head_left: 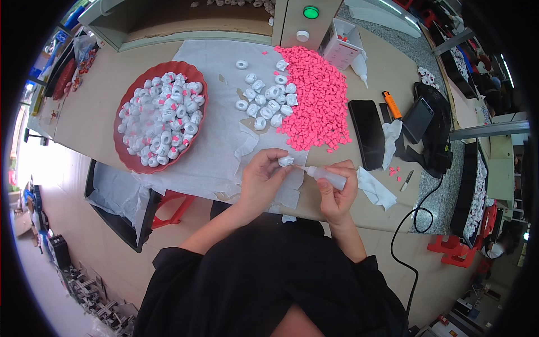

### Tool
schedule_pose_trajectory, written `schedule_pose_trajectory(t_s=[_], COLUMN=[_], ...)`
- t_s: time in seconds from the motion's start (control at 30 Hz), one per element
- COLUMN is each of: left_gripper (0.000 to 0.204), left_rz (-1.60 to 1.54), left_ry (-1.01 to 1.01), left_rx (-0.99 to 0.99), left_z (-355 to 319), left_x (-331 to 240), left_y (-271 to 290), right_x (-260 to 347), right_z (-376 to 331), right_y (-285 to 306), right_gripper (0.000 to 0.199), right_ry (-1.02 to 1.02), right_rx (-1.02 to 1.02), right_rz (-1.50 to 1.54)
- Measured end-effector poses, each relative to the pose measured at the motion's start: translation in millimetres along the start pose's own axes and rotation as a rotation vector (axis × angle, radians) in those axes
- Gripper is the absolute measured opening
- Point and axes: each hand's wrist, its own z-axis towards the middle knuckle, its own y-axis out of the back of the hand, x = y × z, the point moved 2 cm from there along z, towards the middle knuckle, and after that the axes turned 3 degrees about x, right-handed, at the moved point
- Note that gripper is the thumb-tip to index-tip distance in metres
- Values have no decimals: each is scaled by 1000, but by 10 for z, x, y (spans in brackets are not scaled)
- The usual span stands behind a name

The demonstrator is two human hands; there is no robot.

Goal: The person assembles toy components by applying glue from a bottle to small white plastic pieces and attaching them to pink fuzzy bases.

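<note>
While the left hand (263, 178) pinches a small white part (286, 161) just below the pink heap (317, 101), right hand (338, 194) fingers wrap a squeeze bottle (328, 177); part seems light, rigid, best edge-held

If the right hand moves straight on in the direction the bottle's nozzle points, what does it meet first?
The right hand holds a small squeeze bottle whose nozzle points left at the white ring-shaped piece pinched in the left hand. That piece probably comes first; the tip looks nearly touching it, though depth is unclear.
</note>
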Motion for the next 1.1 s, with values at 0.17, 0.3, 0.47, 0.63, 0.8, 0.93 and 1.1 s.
schedule_pose_trajectory(t_s=[0.17, 0.3, 0.47, 0.63, 0.8, 0.93, 1.1], left_gripper=[26, 26, 26, 26, 26, 26, 26], left_rz=[1, 0, -3, 38, 45, 57, 17], left_ry=[-1, -3, -15, -12, -5, -9, -3], left_rx=[-3, 4, 9, 8, 4, -1, 0], left_z=[0, -1, -4, 0, -7, -2, -8], left_x=[3, 0, 4, 8, 2, 16, 2], left_y=[3, 0, 1, 9, 6, 11, 7], right_x=[-4, -18, -15, -10, 4, 4, 18], right_z=[1, -5, 5, 6, 13, 23, 34], right_y=[-5, -3, -6, -7, -23, -29, -42], right_gripper=[20, 21, 22, 23, 23, 24, 26], right_ry=[7, 1, 12, 14, 31, 73, 122], right_rx=[-6, -11, -13, -19, -34, -34, -43], right_rz=[3, 18, 13, -17, -32, -62, -100])
